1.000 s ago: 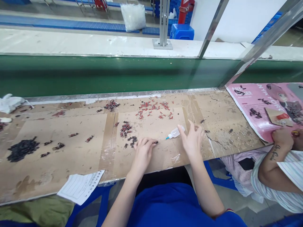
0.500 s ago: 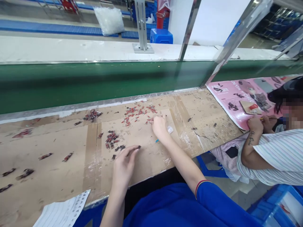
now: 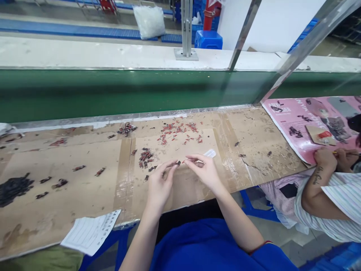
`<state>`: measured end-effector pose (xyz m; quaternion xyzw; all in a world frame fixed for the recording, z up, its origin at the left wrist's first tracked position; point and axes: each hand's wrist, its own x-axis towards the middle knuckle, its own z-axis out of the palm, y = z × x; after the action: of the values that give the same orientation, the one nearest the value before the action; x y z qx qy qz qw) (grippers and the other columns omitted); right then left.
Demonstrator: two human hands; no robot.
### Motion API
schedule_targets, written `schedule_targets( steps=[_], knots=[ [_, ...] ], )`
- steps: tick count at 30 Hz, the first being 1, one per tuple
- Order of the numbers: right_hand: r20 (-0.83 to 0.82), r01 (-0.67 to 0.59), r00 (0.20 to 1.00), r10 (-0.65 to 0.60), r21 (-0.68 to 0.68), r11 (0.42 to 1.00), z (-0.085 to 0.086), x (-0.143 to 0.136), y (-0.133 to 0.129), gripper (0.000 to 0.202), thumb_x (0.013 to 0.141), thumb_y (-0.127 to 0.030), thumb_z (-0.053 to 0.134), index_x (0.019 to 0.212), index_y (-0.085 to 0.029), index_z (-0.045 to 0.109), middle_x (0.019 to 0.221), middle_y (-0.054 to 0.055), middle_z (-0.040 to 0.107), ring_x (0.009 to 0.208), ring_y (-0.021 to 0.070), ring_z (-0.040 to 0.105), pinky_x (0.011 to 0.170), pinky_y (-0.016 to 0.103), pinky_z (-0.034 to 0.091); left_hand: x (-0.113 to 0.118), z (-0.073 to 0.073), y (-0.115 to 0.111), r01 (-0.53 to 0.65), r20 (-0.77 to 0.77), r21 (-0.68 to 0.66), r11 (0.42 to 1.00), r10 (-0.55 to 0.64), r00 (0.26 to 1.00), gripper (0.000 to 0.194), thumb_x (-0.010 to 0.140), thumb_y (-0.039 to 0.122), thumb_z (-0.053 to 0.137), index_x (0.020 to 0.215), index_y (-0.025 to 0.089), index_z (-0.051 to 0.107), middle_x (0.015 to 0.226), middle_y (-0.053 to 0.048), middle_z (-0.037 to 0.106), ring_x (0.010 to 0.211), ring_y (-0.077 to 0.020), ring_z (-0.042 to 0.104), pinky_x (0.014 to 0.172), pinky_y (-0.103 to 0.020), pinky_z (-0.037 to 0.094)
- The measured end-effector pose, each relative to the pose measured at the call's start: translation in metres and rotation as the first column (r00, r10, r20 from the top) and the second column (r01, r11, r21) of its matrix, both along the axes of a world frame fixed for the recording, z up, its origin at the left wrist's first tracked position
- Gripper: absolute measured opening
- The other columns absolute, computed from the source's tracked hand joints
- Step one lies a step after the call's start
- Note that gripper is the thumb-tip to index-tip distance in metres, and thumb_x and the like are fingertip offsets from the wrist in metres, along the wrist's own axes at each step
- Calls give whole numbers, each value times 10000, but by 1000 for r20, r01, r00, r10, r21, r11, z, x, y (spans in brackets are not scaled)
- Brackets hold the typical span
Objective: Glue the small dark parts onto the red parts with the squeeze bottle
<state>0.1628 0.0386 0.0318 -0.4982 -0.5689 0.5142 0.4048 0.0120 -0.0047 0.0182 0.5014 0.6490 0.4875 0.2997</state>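
My left hand [image 3: 163, 180] pinches a small black piece [image 3: 178, 163] between thumb and fingertips, above the cardboard-covered bench. Close to its right, my right hand [image 3: 205, 170] grips a small red piece [image 3: 184, 161] at its fingertips. The two pieces face each other with a narrow gap between them. Beyond my hands lie scattered small red pieces [image 3: 179, 130]. A pile of red-and-black pieces [image 3: 145, 157] sits beyond my left hand, with a few dark pieces near its wrist side. A clear plastic item [image 3: 210, 153] rests just behind my right hand.
A heap of black pieces [image 3: 14, 188] lies at the left, with several loose red-and-black parts near it. A paper sheet [image 3: 91, 231] overhangs the front edge. A green belt [image 3: 113, 92] runs behind the bench. At right, a co-worker's hands [image 3: 328, 158] work by a pink poster [image 3: 299, 128].
My right hand has drawn back from the scattered red pieces towards my left hand, now with a red piece in its fingertips. My left hand still holds the black piece. The view has shifted left.
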Motion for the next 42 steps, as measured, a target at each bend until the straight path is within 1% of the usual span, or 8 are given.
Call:
schedule_targets(
  steps=[10,16,25,31,33,35,38,42],
  knots=[
    [-54,-46,998,42,-78,996,-2,-3,0,170,710,-331,690,763,-180,749,781,55,756,738,186,699,708,300,565,2,1,-4,47,-29,58,997,-46,999,201,812,365,598,827,224,741,873,-56,767,878,-228,705,850,-373,549],
    [-45,-50,998,47,-52,997,-3,-5,-1,174,727,-331,677,766,-184,763,774,48,765,698,184,702,692,301,562,5,3,-3,61,-28,83,995,-59,998,181,822,329,595,825,224,743,869,-57,761,876,-220,696,842,-364,544],
    [-169,5,986,-14,-55,998,-9,-7,-5,155,687,-347,733,741,-204,761,829,66,775,788,230,729,774,357,584,9,-2,-2,48,151,11,999,-50,987,190,791,342,637,847,184,726,890,-72,760,885,-216,700,877,-357,530],
    [-233,-65,972,39,-103,993,-12,-2,-3,244,634,-418,780,755,-207,761,811,59,770,785,226,724,763,354,575,11,-1,-1,106,271,4,994,-103,957,181,761,341,650,813,178,708,859,-72,752,863,-211,692,850,-336,524],
    [-132,0,991,-10,-75,997,-10,6,-2,327,636,-461,771,826,-195,759,818,69,763,771,224,714,724,342,564,3,-1,2,100,245,-6,995,-96,965,203,762,370,640,808,181,699,849,-74,750,845,-215,689,829,-340,522],
    [75,160,984,-161,15,987,-6,18,-1,407,682,-507,729,921,-178,744,825,84,751,752,225,700,710,343,542,-13,0,6,12,103,-4,1000,-11,995,224,773,396,618,828,192,693,859,-72,749,858,-225,681,842,-364,507],
    [443,305,828,-344,158,939,-3,38,3,517,776,-559,632,1083,-148,691,792,103,729,759,260,688,748,381,500,-45,0,14,-182,-278,47,982,188,942,223,809,383,563,873,217,697,924,-87,743,969,-270,639,951,-457,424],
    [696,269,662,-279,127,955,-6,48,13,683,809,-633,561,1260,-120,575,756,122,721,821,322,694,758,392,465,-73,-4,22,-253,-503,50,966,244,829,214,843,367,549,932,238,694,969,-105,741,1051,-317,594,1013,-541,301]
  ],
)
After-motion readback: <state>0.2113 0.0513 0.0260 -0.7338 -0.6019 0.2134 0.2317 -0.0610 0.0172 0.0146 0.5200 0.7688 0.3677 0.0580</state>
